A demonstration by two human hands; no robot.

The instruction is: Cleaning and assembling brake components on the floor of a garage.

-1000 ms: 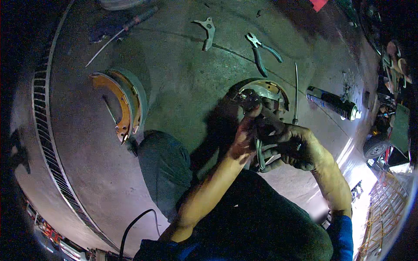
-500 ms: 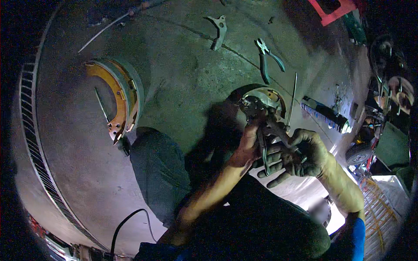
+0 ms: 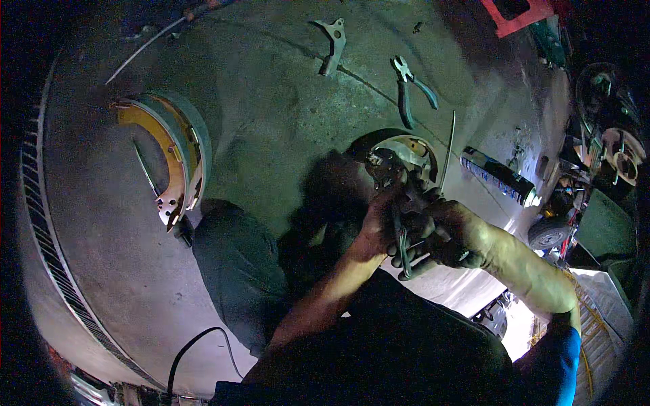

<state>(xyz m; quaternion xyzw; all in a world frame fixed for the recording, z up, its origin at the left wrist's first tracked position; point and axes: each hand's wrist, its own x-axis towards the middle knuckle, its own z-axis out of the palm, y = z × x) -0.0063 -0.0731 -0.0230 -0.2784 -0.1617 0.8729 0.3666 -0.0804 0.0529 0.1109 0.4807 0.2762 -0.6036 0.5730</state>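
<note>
My left hand (image 3: 378, 227) is closed around a dark, greasy metal part (image 3: 384, 168) with holes in its plate-like end. A slim metal handle or rod (image 3: 403, 247) hangs down between my hands. Pressed up close from the right is my right hand (image 3: 457, 233), its fingers curled in beside the left; what they hold is lost in shadow and grime. Just beyond the hands lies a curved brake shoe (image 3: 414, 145) on the floor, partly covered by them. A thin metal rod, like a screwdriver shaft (image 3: 449, 152), stands out to its right.
Two more curved brake shoes (image 3: 177, 145) lie at the left, with a thin tool (image 3: 145, 169) inside their curve. Ahead are cutting pliers (image 3: 406, 91) and a flat metal lever (image 3: 333, 47). A spray can (image 3: 497, 176) lies at right. A floor grate (image 3: 51, 264) runs along the left.
My right hand has moved left and turned from a spread palm to curled fingers against the left hand. The left hand keeps its hold on the metal part. The view has shifted slightly.
</note>
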